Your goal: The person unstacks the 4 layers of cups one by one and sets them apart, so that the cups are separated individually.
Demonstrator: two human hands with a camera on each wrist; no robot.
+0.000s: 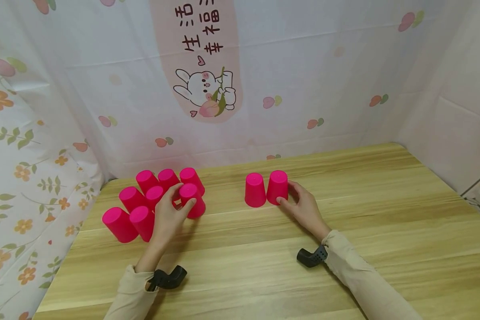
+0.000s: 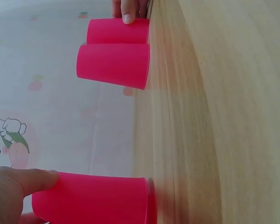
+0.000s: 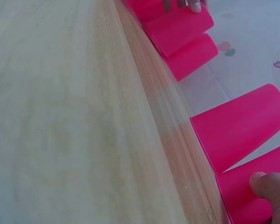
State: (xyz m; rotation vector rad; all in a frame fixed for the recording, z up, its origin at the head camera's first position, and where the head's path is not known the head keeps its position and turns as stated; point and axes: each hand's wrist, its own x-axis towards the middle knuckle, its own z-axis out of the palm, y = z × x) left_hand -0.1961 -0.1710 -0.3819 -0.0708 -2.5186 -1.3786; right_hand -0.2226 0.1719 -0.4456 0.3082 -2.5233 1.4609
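Note:
Pink cups stand upside down on the wooden table. My left hand [image 1: 171,216] grips one pink cup [image 1: 194,202] at the right front of a cluster, thumb on its near side. In the left wrist view that same cup [image 2: 98,198] shows between thumb and fingers. Farther right, my right hand [image 1: 305,210] holds another cup [image 1: 278,189] by its right side, thumb in front. Close against that cup's left side stands a single cup [image 1: 255,191]. The right wrist view shows my thumb on the held cup [image 3: 245,198], its neighbour [image 3: 242,126] beside it.
Several more upside-down cups [image 1: 120,225] are grouped at the table's left. The wooden table [image 1: 248,271] ends at the back against a patterned white curtain [image 1: 304,80]. Each wrist wears a black camera mount, on the left [image 1: 170,278] and on the right [image 1: 312,257].

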